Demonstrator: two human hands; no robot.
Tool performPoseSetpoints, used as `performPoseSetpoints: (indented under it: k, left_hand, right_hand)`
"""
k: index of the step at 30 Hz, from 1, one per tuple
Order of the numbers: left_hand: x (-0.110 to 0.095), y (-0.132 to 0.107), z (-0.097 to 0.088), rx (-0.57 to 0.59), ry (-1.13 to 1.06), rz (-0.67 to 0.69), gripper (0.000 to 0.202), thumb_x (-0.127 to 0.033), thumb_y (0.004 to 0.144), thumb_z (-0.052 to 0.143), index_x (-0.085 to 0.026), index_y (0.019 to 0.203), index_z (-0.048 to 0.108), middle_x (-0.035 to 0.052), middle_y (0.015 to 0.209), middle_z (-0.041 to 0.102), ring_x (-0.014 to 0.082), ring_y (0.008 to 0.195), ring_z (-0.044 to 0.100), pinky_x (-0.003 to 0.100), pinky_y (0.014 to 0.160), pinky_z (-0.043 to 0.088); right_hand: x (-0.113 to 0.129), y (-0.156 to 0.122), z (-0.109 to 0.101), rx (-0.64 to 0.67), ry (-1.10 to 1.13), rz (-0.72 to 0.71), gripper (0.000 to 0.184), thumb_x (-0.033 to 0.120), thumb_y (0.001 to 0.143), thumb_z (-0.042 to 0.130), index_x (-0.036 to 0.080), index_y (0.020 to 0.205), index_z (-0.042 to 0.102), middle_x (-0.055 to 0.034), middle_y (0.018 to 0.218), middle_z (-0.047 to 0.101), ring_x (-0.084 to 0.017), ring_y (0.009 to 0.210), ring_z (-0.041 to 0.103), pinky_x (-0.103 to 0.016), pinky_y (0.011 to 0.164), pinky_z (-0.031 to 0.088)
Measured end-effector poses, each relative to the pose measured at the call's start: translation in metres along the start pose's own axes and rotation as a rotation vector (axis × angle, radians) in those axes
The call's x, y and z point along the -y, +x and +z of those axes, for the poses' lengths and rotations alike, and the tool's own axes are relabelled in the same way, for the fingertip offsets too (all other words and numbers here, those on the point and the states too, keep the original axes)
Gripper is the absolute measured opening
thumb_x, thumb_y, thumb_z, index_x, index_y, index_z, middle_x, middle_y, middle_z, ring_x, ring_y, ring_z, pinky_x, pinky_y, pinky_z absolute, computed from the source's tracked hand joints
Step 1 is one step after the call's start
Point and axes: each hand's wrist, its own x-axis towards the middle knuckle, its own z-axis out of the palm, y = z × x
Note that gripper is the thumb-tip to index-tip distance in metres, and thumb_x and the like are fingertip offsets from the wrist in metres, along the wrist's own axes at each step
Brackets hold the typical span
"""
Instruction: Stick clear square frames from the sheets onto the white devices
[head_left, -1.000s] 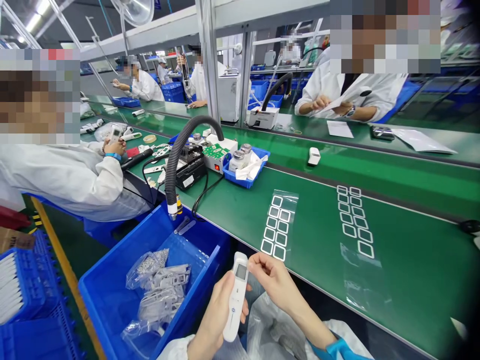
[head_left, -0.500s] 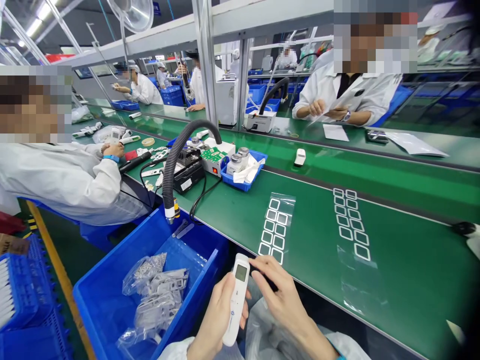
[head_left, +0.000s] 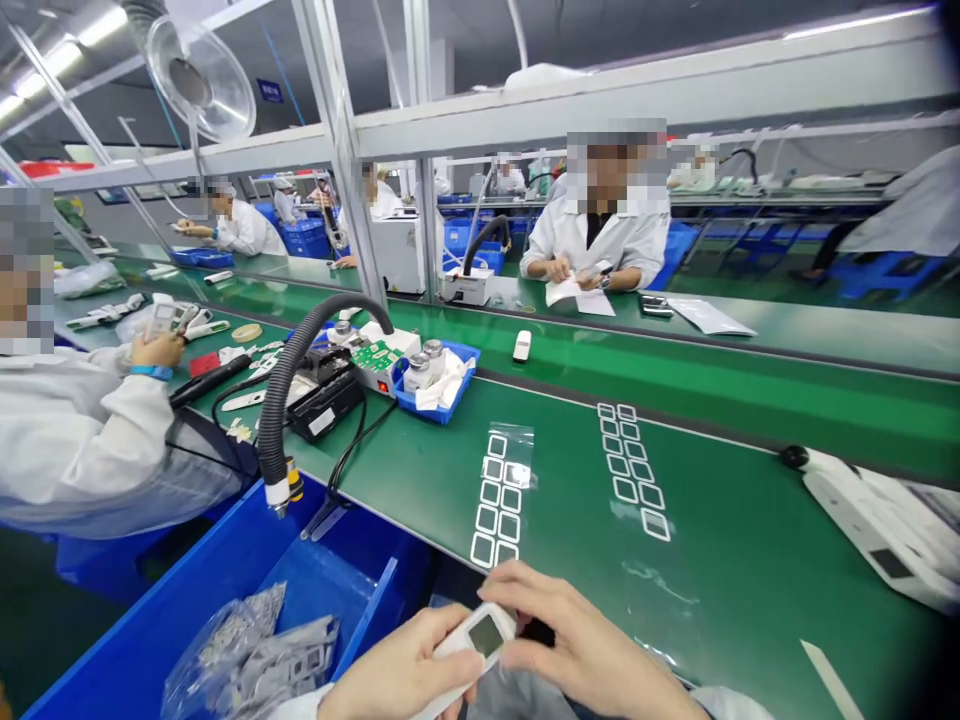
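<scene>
Left hand grips the device, thumb pressed on its face just below the screen. Right hand curls fingers and thumb about the screen end; can't tell if it pinches. Device is in front of the bench's near edge, low centre. Since half a second ago it has tipped over from near upright to a slant; right fingers have come further around its top. White body, rounded grey screen; lower half mostly hidden by left hand. View has swung right.

Bin at lower left, divider just beside left hand, bagged parts inside. Bench edge runs diagonally behind the hands. Left frame sheet reaches close to right fingers; right frame sheet well apart. Green surface stretches from there to the white machine. Hose overhangs bin.

Beyond, second device on the belt has shifted left relative to the sheets. Co-worker across has lowered the paper.
</scene>
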Motion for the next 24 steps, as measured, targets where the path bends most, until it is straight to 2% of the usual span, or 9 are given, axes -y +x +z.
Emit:
performPoseSetpoints:
  k: [4,7,9,11,13,15,19,22,24]
  left_hand:
    - [-0.03,0.018,-0.003,0.134,0.112,-0.031,0.037,-0.043,0.083,0.065,-0.012,0.103,0.058,0.002,0.073,0.061,0.0068,0.05,0.051,0.015,0.046,0.042]
    - [-0.05,0.044,-0.007,0.225,0.113,-0.017,0.044,-0.05,0.084,0.062,-0.013,0.106,0.061,0.0041,0.075,0.063,0.0103,0.051,0.055,0.02,0.048,0.046]
    - [-0.061,0.069,-0.019,0.083,0.136,0.118,0.047,-0.055,0.086,0.057,-0.012,0.102,0.065,0.0076,0.081,0.065,0.0152,0.066,0.062,0.024,0.059,0.051]
    - [-0.069,0.097,-0.037,-0.219,0.15,0.275,0.048,-0.058,0.086,0.055,-0.012,0.096,0.067,0.01,0.09,0.065,0.0192,0.085,0.063,0.026,0.072,0.053]
    - [-0.074,0.125,-0.057,-0.456,0.115,0.325,0.052,-0.06,0.079,0.06,-0.012,0.097,0.066,0.0115,0.098,0.062,0.0217,0.092,0.06,0.029,0.072,0.055]
    - [-0.077,0.149,-0.073,-0.538,0.083,0.305,0.057,-0.062,0.071,0.067,-0.011,0.097,0.065,0.013,0.101,0.059,0.0227,0.091,0.059,0.03,0.064,0.057]
    - [-0.084,0.185,-0.088,-0.549,0.085,0.304,0.048,-0.054,0.068,0.072,-0.01,0.087,0.067,0.0115,0.093,0.059,0.0217,0.086,0.06,0.026,0.056,0.055]
    - [-0.09,0.204,-0.088,-0.542,0.081,0.3,0.039,-0.048,0.069,0.072,-0.01,0.076,0.068,0.009,0.08,0.06,0.0205,0.078,0.062,0.021,0.049,0.051]
    - [-0.094,0.211,-0.086,-0.542,0.069,0.293,0.037,-0.047,0.069,0.071,-0.01,0.071,0.066,0.0084,0.074,0.06,0.0199,0.073,0.062,0.02,0.045,0.049]
  right_hand:
    - [0.006,-0.018,-0.026,0.101,-0.288,0.039,0.038,0.034,0.092,0.058,0.033,0.13,0.055,-0.0052,0.125,0.058,-0.022,0.113,0.057,-0.043,0.109,0.036]
    - [0.002,-0.024,-0.042,0.078,-0.418,0.015,0.041,0.026,0.095,0.05,0.031,0.136,0.049,-0.0069,0.13,0.056,-0.023,0.12,0.054,-0.049,0.113,0.028]
    - [-0.009,-0.023,-0.057,-0.008,-0.455,-0.009,0.036,0.025,0.094,0.049,0.028,0.129,0.053,-0.0074,0.12,0.06,-0.021,0.11,0.058,-0.045,0.108,0.035]
    - [-0.029,-0.019,-0.079,-0.134,-0.442,0.038,0.028,0.03,0.092,0.051,0.024,0.119,0.059,-0.0064,0.101,0.064,-0.019,0.088,0.061,-0.036,0.089,0.047]
    - [-0.062,-0.012,-0.111,-0.315,-0.38,0.17,0.031,0.037,0.089,0.053,0.019,0.113,0.062,-0.004,0.081,0.061,-0.016,0.068,0.057,-0.029,0.065,0.047]
    - [-0.102,-0.005,-0.153,-0.538,-0.286,0.354,0.042,0.042,0.083,0.057,0.014,0.113,0.062,-0.0013,0.066,0.056,-0.016,0.057,0.052,-0.027,0.056,0.042]
    - [-0.174,-0.004,-0.256,-0.972,-0.171,0.764,0.042,0.04,0.072,0.067,0.008,0.098,0.067,-0.009,0.07,0.064,-0.019,0.06,0.057,-0.03,0.057,0.041]
    - [-0.205,-0.016,-0.319,-1.134,-0.3,0.93,0.03,0.036,0.073,0.065,0.007,0.079,0.068,-0.0132,0.062,0.058,-0.024,0.061,0.058,-0.034,0.057,0.039]
    - [-0.217,-0.026,-0.342,-1.197,-0.4,0.982,0.029,0.035,0.074,0.064,0.006,0.069,0.067,-0.017,0.061,0.055,-0.028,0.066,0.059,-0.037,0.057,0.037]
